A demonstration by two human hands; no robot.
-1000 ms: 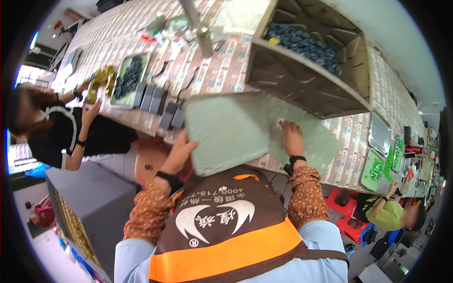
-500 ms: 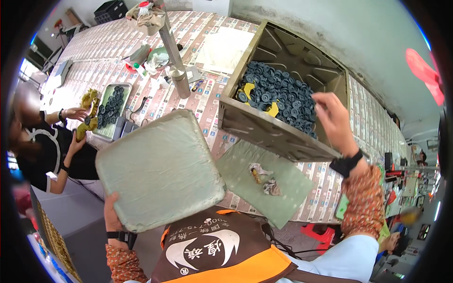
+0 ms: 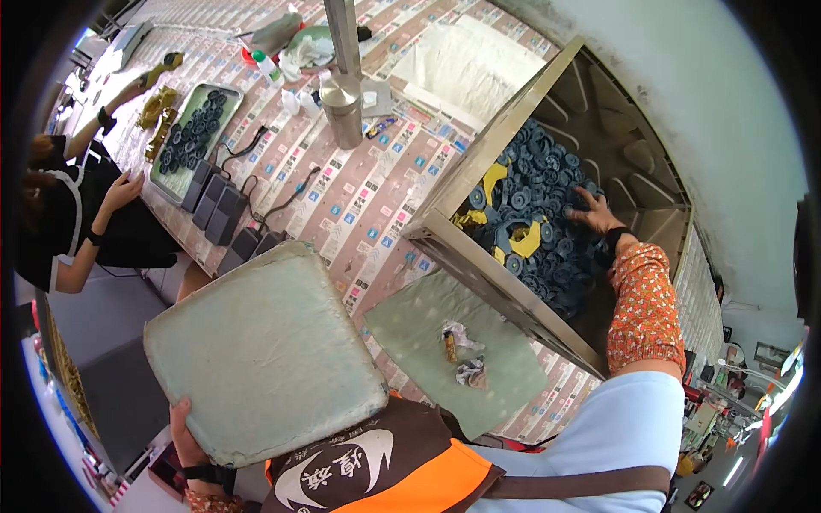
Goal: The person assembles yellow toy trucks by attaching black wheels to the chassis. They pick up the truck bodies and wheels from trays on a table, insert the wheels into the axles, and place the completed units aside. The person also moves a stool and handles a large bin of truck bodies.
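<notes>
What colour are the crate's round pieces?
The round pieces are dark blue-grey, clearest in head view.

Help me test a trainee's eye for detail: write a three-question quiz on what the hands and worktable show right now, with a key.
1. Multiple choice: what does the person's left hand hold? A) a black cable; B) a flat pale panel; C) a green-capped bottle.
2. True or false: the right hand reaches into the crate of dark round parts.
3. Fill in the colour: the mat under the crumpled scraps is ____.

Key: 1. B; 2. True; 3. green.
</notes>
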